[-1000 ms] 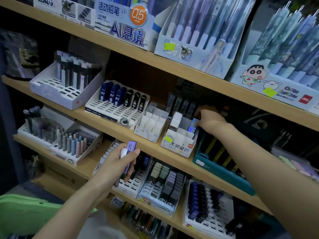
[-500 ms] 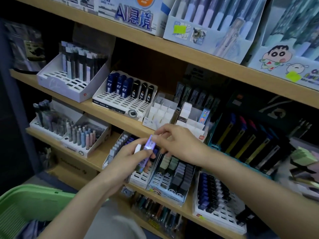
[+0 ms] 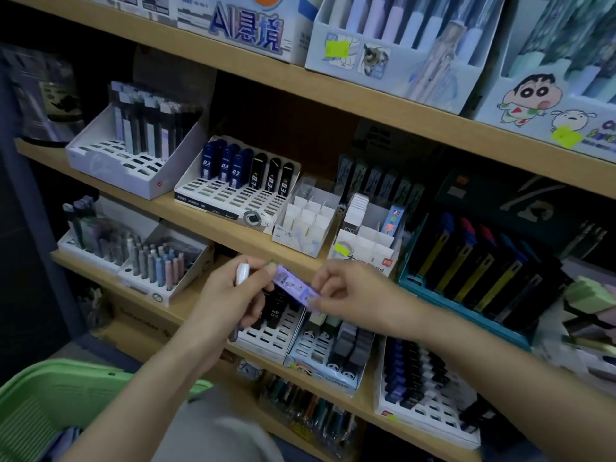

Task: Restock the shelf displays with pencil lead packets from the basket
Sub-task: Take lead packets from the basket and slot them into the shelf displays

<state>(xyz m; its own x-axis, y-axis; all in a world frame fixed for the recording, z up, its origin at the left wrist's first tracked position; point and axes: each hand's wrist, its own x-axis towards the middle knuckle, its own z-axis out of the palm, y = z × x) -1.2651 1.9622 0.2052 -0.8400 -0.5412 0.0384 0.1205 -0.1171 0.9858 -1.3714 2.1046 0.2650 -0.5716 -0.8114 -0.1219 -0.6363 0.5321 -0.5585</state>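
My left hand (image 3: 226,296) is clenched round the spare stock, a white packet (image 3: 242,273) poking above the knuckles, so that my right hand (image 3: 353,291) can pinch the purple lead packet (image 3: 295,288) and, I judge, draw it free for the shelf. That packet lies tilted between both sets of fingertips. Its upper end is under my left thumb, its lower end is nipped by my right thumb and forefinger, and the green basket (image 3: 50,395) sits well below my left wrist.

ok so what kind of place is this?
Most likely a stationery shop aisle. Its wooden shelves hold slotted display trays of pencil lead packets, boxes of pens above carry yellow stickers, likely price tags, and a green basket sits below; the left hand and right hand hold a purple packet.
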